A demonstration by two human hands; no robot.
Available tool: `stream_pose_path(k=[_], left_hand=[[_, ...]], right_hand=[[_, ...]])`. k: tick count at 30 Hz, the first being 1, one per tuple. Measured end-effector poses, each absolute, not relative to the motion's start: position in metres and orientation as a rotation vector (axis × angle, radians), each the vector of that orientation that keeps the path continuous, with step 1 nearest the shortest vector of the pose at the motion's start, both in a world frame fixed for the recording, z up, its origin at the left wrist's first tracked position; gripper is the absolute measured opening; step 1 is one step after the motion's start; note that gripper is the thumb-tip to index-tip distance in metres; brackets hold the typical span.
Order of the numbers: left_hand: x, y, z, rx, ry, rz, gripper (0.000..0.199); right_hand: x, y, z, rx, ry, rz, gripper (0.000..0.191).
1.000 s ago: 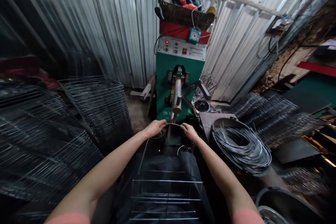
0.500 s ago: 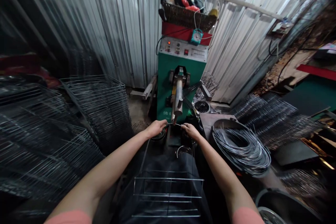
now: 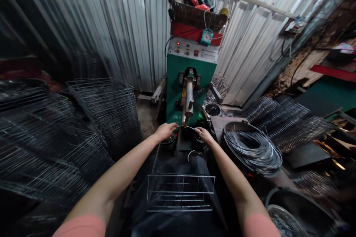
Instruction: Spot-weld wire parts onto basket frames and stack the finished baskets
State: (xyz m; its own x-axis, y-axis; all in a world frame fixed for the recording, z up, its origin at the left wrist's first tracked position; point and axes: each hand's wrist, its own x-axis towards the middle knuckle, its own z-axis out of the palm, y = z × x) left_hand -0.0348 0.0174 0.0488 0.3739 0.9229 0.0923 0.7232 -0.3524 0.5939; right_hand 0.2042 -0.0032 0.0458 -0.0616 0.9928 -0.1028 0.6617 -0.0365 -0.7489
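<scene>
A thin curved metal wire [image 3: 189, 127] spans between my hands beneath the electrode tip of a green spot welding machine [image 3: 175, 81]. My left hand [image 3: 166, 132] pinches the wire's left end; my right hand [image 3: 204, 135] pinches its right end. A small red glow shows where the wire meets the tip below the machine's metal arm [image 3: 189, 100]. A wire rack [image 3: 181, 192] rests over my lap on a dark apron [image 3: 191, 226], its long side wires reaching up toward my hands.
Stacks of wire grids [image 3: 105, 107] stand at the left. To the right, a round tub holds coiled wires [image 3: 254, 152], with bundles of bent wire [image 3: 283, 118] behind it. Another tub [image 3: 303, 207] sits at lower right. A wicker basket [image 3: 194, 14] tops the machine.
A red glow has appeared at the tip on the wire. My hands have moved slightly apart, showing more of the wire's curve. The rack on my lap has shifted and tilted.
</scene>
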Motion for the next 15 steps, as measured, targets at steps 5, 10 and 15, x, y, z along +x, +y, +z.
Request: stream_pose_path(k=[5, 10, 15], left_hand=[[-0.107, -0.071, 0.029, 1.636, 1.437, 0.844, 0.041], [-0.133, -0.207, -0.019, 0.634, 1.2, 0.495, 0.049], [-0.071, -0.248, -0.023, 0.02, 0.997, 0.724, 0.034]], right_hand=[[0.31, -0.12, 0.044, -2.197, -1.695, 0.146, 0.033], [0.432, -0.284, -0.008, -3.151, -1.072, 0.359, 0.028], [0.465, -0.34, -0.069, -3.217, -1.073, 0.684, 0.025]])
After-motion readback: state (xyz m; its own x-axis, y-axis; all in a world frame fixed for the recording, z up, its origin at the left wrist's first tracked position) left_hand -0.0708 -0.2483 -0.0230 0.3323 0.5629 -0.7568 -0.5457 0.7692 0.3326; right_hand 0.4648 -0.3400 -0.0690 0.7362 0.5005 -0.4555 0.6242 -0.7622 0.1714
